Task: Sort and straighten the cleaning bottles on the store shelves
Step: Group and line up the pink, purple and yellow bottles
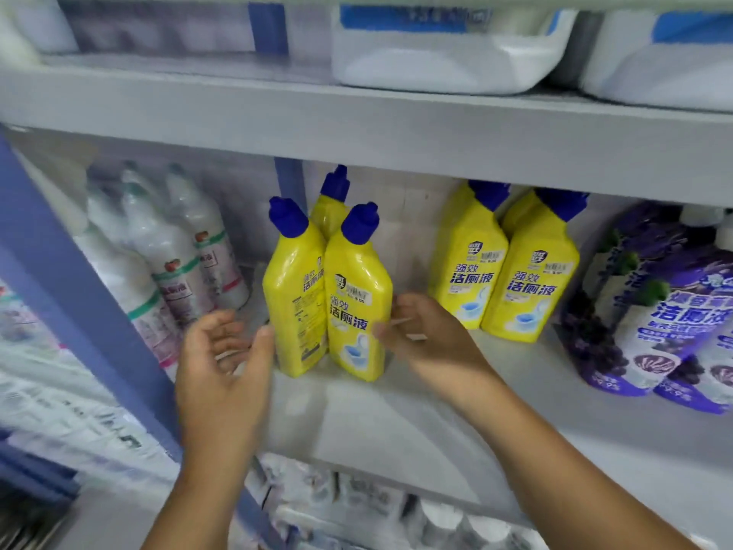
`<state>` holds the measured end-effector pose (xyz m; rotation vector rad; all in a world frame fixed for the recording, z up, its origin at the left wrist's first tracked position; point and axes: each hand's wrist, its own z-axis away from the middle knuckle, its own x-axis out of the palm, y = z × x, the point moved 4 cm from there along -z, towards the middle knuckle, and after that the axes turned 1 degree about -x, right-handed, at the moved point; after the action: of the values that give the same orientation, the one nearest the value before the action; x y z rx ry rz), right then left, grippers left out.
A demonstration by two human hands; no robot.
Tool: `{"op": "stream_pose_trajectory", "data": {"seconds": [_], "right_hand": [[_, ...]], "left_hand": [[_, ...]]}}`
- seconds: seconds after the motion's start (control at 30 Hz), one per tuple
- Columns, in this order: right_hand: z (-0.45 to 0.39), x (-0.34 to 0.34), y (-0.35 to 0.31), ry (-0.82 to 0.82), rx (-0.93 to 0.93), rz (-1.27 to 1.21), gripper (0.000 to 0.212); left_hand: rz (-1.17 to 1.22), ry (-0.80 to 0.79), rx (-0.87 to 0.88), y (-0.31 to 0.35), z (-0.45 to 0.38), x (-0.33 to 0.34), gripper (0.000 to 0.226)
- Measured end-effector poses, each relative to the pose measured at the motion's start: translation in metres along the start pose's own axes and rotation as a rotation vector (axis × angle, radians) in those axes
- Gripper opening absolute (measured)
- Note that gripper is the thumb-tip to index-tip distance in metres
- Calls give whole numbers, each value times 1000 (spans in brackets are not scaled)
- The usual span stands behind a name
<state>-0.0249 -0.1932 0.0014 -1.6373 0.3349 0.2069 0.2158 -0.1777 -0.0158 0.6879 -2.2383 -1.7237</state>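
Mid-frame, left hand (pixel 222 351) and right hand (pixel 420 331), both open, are flanking three yellow blue-capped plastic bottles (pixel 357 295); grouping likely unfinished, matching pair (pixel 503 267) standing apart right.

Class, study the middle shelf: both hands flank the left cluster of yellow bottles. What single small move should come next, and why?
Probably close both hands onto the front pair and turn the left yellow bottle to face forward. Its label is angled sideways, while the right yellow bottle beside it faces front. The left hand and right hand sit open on either side, gripping nothing.
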Motion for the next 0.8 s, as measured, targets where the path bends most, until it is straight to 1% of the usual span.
{"op": "stream_pose_trajectory", "data": {"seconds": [0.07, 0.1, 0.17, 0.23, 0.33, 0.4, 0.43, 0.5, 0.57, 0.6, 0.67, 0.73, 0.77, 0.8], "right_hand": [[-4, 16, -2, -10, -5, 21, 25], [-7, 22, -1, 10, -4, 37, 27], [-12, 28, -1, 67, -15, 63, 31], [-15, 29, -2, 120, -22, 92, 32], [-11, 21, 0, 152, -14, 103, 32], [-6, 9, 2, 144, -16, 92, 33], [-3, 1, 4, 143, -17, 84, 33], [2, -15, 9, 160, -14, 100, 30], [7, -29, 14, 191, -17, 117, 29], [9, -34, 17, 200, -11, 112, 28], [13, -42, 23, 207, 0, 79, 28], [16, -47, 26, 215, 4, 53, 30], [18, -50, 26, 222, 3, 50, 30], [18, -54, 27, 230, 4, 53, 30]], "left_hand": [[-47, -100, -22, -10, -10, 9, 48], [-64, -172, -38, -14, -12, 15, 50], [-129, -278, -48, -17, -13, 29, 43], [-235, -286, -4, -16, -12, 36, 39], [-300, -249, 31, -9, -7, 40, 51], [-323, -296, 50, -4, 2, 44, 57], [-304, -347, 46, -3, 5, 47, 61], [-195, -435, 30, -4, 3, 50, 68], [-125, -475, 9, -8, -8, 49, 72], [-88, -535, -8, -12, -13, 50, 78], [24, -726, -62, -19, -17, 58, 96], [51, -882, -84, -17, -12, 67, 94], [19, -908, -64, -15, -8, 71, 90], [-12, -900, -50, -15, -5, 76, 84]]}}
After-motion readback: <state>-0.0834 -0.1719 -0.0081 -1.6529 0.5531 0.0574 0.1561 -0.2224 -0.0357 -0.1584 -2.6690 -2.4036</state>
